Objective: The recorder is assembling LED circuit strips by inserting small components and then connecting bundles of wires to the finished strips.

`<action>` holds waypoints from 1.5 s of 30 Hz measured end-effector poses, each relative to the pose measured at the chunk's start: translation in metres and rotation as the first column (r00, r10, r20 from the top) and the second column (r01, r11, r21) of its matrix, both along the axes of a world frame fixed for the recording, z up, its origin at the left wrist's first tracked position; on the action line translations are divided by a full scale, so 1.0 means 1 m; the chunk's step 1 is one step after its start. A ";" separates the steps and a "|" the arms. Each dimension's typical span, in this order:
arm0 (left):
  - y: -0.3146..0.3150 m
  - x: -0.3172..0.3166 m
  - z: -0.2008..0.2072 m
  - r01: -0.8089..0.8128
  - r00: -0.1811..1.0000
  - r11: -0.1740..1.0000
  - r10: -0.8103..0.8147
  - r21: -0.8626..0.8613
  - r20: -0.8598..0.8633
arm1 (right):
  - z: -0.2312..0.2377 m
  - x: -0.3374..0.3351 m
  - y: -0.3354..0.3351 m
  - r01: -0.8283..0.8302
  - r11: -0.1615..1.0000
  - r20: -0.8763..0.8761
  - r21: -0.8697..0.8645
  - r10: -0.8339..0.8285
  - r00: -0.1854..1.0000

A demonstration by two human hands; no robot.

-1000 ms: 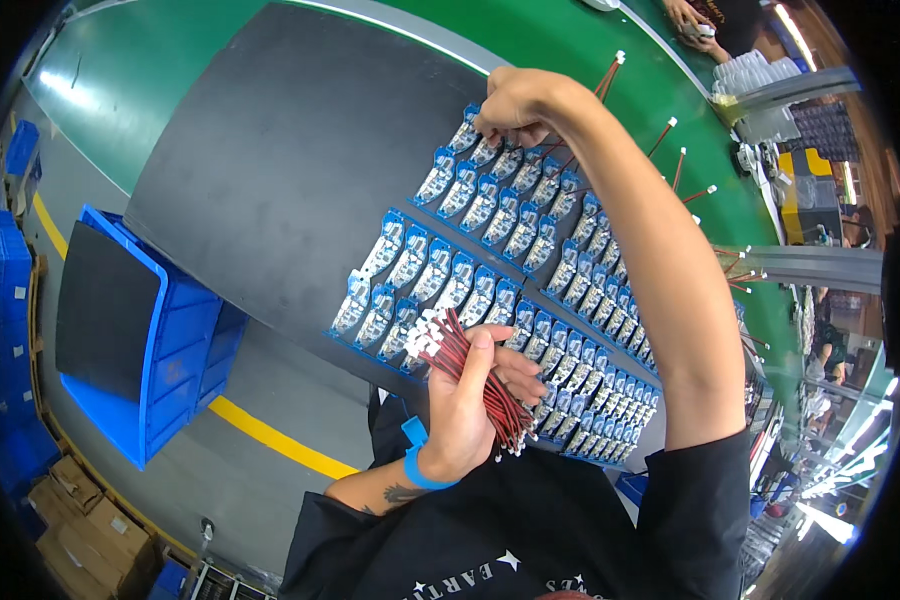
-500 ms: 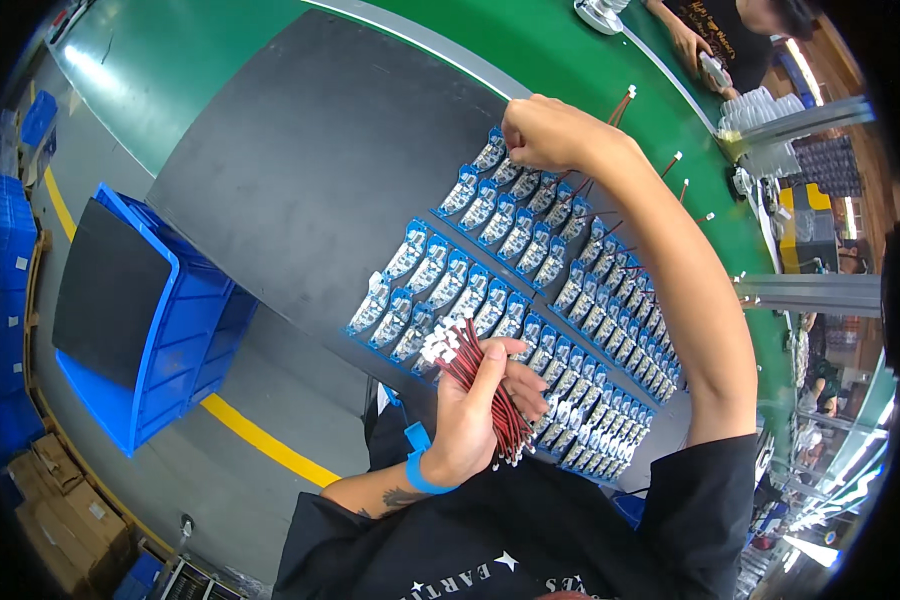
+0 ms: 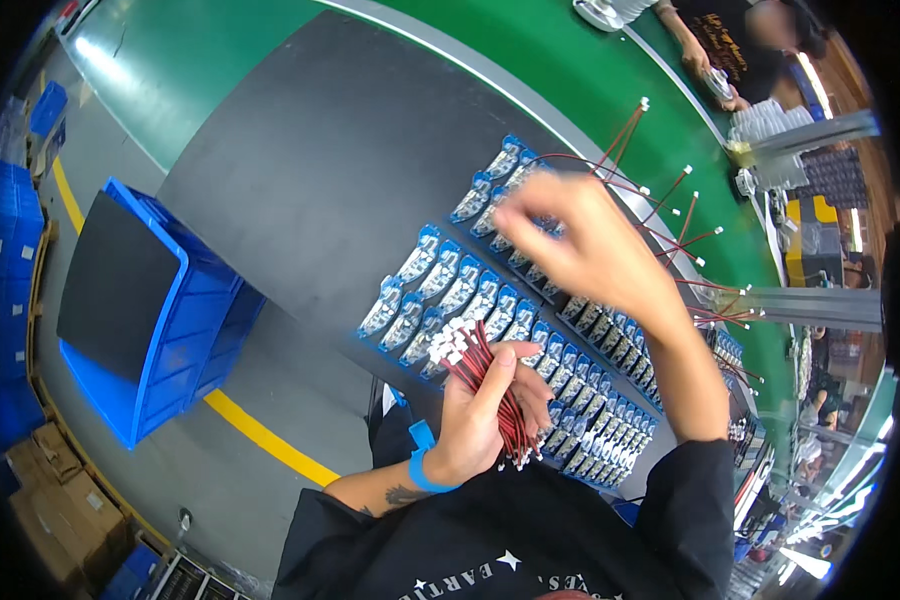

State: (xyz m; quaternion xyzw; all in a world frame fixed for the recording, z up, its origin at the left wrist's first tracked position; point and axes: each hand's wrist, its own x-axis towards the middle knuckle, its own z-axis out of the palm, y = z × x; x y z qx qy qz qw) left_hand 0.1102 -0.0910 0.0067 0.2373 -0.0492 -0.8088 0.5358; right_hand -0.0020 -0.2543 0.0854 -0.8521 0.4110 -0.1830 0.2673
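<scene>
My left hand (image 3: 475, 415) is closed round a bundle of red-and-black wire leads (image 3: 512, 430) with white plug ends, held over the near part of the boards. Rows of small blue circuit boards (image 3: 403, 322) lie on a black mat. My right hand (image 3: 575, 235) hovers above the farther rows, smeared by motion, so its fingers and anything in them cannot be made out. Beyond it, leads (image 3: 620, 140) stick out from the far boards over the green surface, their white plugs in the air.
A black board (image 3: 300, 170) extends left of the circuit boards. On the left stands a blue plastic crate (image 3: 185, 320) above the grey floor with a yellow line. Across the green surface (image 3: 560, 85) a co-worker's hands (image 3: 705, 65) hold a pale part, near stacked clear trays (image 3: 770, 140).
My right hand has come nearer from the far row of boards, and its fist is now blurred. My left hand keeps the wire bundle in nearly the same place.
</scene>
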 end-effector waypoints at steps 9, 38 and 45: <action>-0.003 0.003 0.003 -0.013 0.999 0.999 0.012 -0.039 -0.031 | -0.030 -0.002 0.068 -0.017 0.755 0.419 0.656 -0.344 0.840; -0.002 0.012 0.006 -0.165 0.970 0.983 0.146 0.081 0.195 | -0.037 -0.001 -0.092 -0.126 0.969 -0.555 -0.215 -0.015 0.832; -0.001 0.010 0.001 -0.144 0.970 0.988 0.129 0.062 0.207 | -0.034 0.024 -0.097 -0.305 0.931 -0.701 -0.202 0.080 0.709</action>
